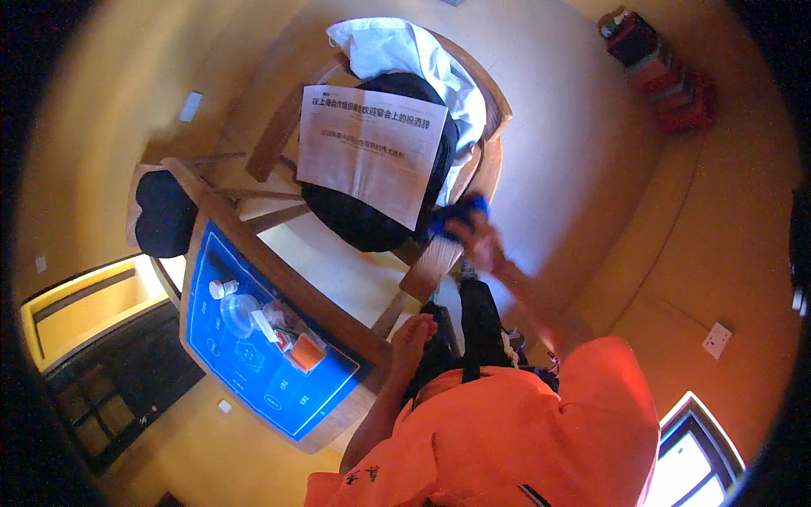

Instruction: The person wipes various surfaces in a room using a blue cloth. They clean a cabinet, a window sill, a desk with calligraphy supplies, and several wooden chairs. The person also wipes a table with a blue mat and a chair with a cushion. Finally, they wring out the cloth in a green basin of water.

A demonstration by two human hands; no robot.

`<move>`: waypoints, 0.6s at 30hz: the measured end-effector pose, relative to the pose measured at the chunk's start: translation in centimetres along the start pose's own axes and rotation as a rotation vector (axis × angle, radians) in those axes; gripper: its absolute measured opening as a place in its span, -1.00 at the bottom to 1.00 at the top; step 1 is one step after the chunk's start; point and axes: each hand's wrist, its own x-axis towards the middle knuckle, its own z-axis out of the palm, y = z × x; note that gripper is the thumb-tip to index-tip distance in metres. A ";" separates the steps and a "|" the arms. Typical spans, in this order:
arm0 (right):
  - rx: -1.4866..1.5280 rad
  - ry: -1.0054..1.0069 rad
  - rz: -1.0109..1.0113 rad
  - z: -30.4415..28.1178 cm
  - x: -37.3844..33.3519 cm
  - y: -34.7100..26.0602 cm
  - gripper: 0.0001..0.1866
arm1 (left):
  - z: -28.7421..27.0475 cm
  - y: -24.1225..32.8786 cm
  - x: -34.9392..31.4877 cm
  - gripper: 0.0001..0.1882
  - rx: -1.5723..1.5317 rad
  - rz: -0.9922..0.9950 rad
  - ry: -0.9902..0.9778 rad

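My right hand [480,242] is closed on a bunched blue cloth [457,216], pressing it against the wooden arm of an armchair [431,267]. Next to it, a newspaper page [372,152] lies over the chair's round black cushion [359,221]. White fabric [384,49] hangs over the curved chair back. My left hand [413,336] rests low near my thigh with its fingers curled in, and nothing shows in it. The palm side of that hand is hidden.
Left stands a wooden table with a blue mat [241,376], holding a small white bottle [223,289], a clear plastic bowl [242,314] and an orange item [306,353]. Another dark-cushioned chair [165,214] is behind it. Red boxes [667,80] are stacked at the far right.
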 end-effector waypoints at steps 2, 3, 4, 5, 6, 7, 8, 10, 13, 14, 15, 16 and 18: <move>-0.124 -0.048 0.197 -3.4 3.5 2.6 -0.38 | -0.2 -0.4 0.2 -0.76 0.018 -0.007 -0.003; -0.191 0.003 0.261 -3.6 4.5 4.3 -0.37 | 0.0 -0.7 0.2 -0.76 0.012 -0.038 0.004; -0.204 0.041 0.353 -3.9 5.6 4.7 -0.37 | 0.0 -1.0 0.3 -0.76 0.008 -0.068 0.014; -0.220 0.084 0.444 -4.1 6.4 4.6 -0.38 | 0.0 -1.3 0.6 -0.77 0.004 -0.094 0.021; -0.249 0.083 0.470 -3.4 6.2 4.2 -0.40 | 0.0 -1.6 0.9 -0.77 -0.037 -0.096 0.031; -0.277 0.084 0.499 -2.3 5.2 3.6 -0.42 | 0.1 -2.0 1.1 -0.77 -0.076 -0.099 0.038; -0.210 0.061 0.458 -1.2 3.7 2.6 -0.44 | -0.2 -2.6 1.5 -0.77 -0.120 -0.098 0.051; -0.155 -0.033 0.358 0.4 -0.2 -0.8 -0.36 | -0.9 -6.3 4.2 -0.76 -0.060 0.033 0.090; 0.029 -0.077 0.519 -0.5 -2.3 -4.4 -0.33 | -0.3 -3.9 5.9 -0.75 0.262 0.279 0.141; 0.051 -0.060 0.532 -0.8 -1.8 -3.9 -0.35 | -0.5 -2.7 6.4 -0.75 0.384 0.379 0.157; 0.074 -0.045 0.544 -1.2 -1.1 -3.2 -0.37 | -0.4 -1.7 6.7 -0.75 0.504 0.479 0.175; 0.075 0.002 0.583 -1.6 0.0 -2.2 -0.39 | 0.4 -0.7 6.8 -0.75 0.345 0.369 0.201; 0.110 0.070 0.725 -3.2 2.8 -0.3 -0.42 | 1.0 -0.6 7.6 -0.75 0.311 0.381 0.202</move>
